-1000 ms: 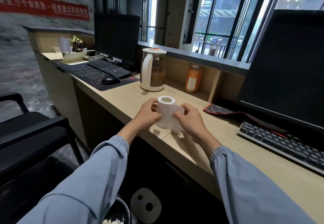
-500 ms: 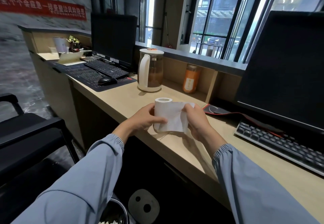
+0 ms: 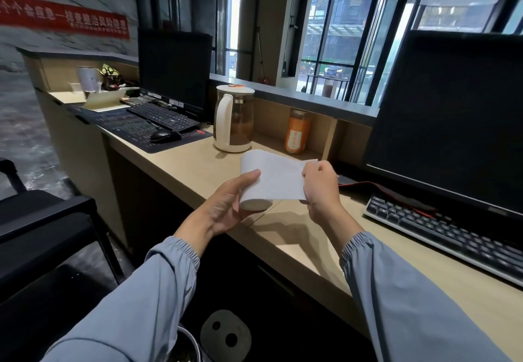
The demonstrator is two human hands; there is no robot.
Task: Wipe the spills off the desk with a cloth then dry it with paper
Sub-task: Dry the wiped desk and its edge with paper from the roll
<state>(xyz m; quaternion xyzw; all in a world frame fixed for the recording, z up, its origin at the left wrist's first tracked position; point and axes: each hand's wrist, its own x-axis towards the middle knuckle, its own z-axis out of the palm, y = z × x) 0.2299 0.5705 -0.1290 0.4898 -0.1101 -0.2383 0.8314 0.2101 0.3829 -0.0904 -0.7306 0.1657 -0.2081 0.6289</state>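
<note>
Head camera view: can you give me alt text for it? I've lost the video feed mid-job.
Above a light wooden desk, the left hand holds a white paper roll while the right hand pinches its unrolled loose end. Behind stand a white-handled glass kettle and an orange jar; a black keyboard lies at right.

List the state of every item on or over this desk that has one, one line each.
Paper roll: lifted off the desk, partly unrolled.
Loose sheet: pulled out sideways, not torn off.
Left hand: grip closed around the roll.
Right hand: pinching the sheet's free end.
Kettle: upright, lid on, brown liquid inside.
Orange bottle: upright, capped.
Right monitor: screen dark.
Left monitor: screen dark.
</note>
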